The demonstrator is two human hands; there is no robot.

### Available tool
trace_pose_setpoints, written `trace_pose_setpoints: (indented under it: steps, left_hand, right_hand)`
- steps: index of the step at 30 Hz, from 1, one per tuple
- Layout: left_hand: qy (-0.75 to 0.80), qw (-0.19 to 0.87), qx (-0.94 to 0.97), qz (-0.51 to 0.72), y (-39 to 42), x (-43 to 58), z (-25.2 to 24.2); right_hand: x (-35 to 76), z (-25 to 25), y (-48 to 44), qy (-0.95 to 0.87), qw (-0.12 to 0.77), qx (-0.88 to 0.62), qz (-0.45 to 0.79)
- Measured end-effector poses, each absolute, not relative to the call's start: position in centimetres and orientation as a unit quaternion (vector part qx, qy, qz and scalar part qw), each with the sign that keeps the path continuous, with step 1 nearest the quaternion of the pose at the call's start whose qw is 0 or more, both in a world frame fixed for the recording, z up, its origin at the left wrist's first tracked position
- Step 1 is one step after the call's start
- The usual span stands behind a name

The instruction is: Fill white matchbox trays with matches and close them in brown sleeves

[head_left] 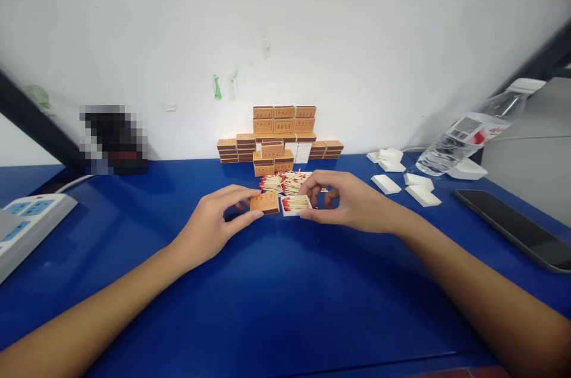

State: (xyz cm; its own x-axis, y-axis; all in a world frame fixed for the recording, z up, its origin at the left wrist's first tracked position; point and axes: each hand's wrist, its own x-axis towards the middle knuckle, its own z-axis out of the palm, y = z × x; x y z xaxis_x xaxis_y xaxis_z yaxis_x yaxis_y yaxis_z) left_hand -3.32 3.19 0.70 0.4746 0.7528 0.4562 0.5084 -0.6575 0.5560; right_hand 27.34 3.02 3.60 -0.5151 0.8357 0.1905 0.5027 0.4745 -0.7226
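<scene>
An orange matchbox sleeve [264, 203] is pinched between the thumb and fingers of my left hand [214, 220]. Right beside it, my right hand [348, 201] grips a white inner tray [295, 204] by its right end. Red-tipped matches lie side by side in that tray. The sleeve and tray are end to end, with the tray outside the sleeve. Just behind them, a heap of loose matches [288, 181] lies on the blue table [267, 295]. Orange matchboxes [284, 126] are stacked behind the heap, against the wall.
White trays [423, 195] lie scattered at the right, near a tilted plastic bottle [473, 131]. A black phone [517, 226] rests at the right edge. On the left are a power strip [38, 223] and a pixelated dark object [116, 140].
</scene>
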Motion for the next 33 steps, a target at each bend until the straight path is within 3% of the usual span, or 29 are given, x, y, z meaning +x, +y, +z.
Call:
trace_pose_setpoints:
  steps: [8, 17, 33]
  left_hand:
    - [0.367, 0.238, 0.825, 0.357, 3.09, -3.17, 0.48]
    - [0.392, 0.366, 0.749, 0.390, 3.38, -3.15, 0.39]
    - [0.424, 0.472, 0.682, 0.364, 3.35, -3.15, 1.29]
  right_hand:
    - [26.94, 3.34, 2.77, -0.793, 0.303, -0.392, 0.354]
    - [27.12, 3.13, 3.28, -0.710, 0.342, -0.367, 0.494]
    - [26.97, 3.05, 3.41, -0.673, 0.359, -0.364, 0.534]
